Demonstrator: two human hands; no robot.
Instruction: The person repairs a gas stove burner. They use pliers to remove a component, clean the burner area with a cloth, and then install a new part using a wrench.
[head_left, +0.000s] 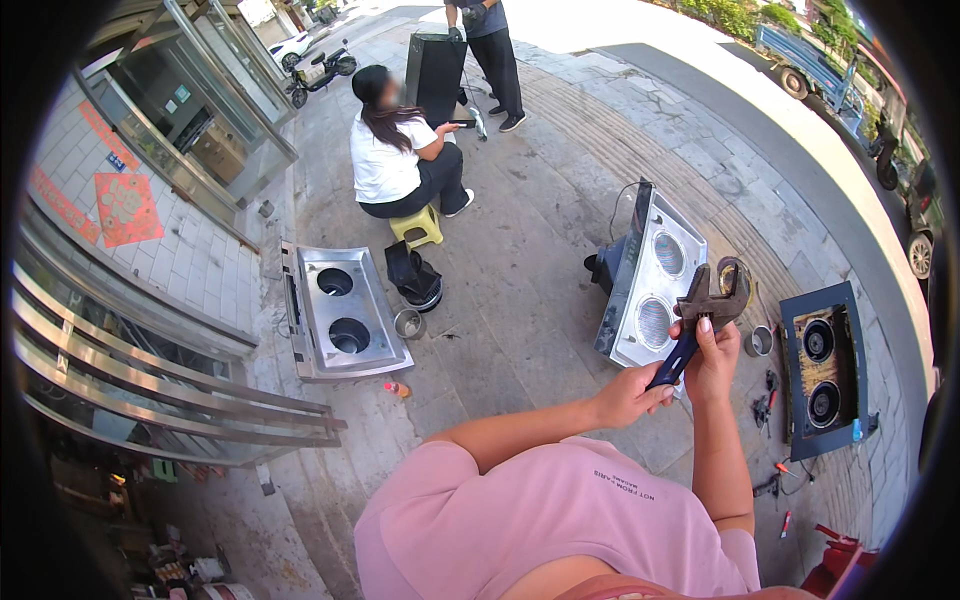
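Note:
An adjustable wrench (690, 335) with a dark blue handle and a worn brown-grey head is held up in front of me, jaws uppermost. My left hand (632, 396) is closed round the lower end of its handle. Just below the head, my right hand (711, 358) grips it, thumb lying near the adjusting part. Behind the wrench stands a silver range hood (652, 270), tilted, with two round mesh openings; the tool and my hands cover part of its lower end.
Another silver hood panel (365, 325) with two round holes lies left, beside a black fan housing (413, 278). At right lie a dark grimy two-burner unit (825, 370), a metal ring (759, 341) and a red-handled screwdriver (786, 523). A person (395, 160) sits on a yellow stool (417, 226); another person (490, 55) stands behind.

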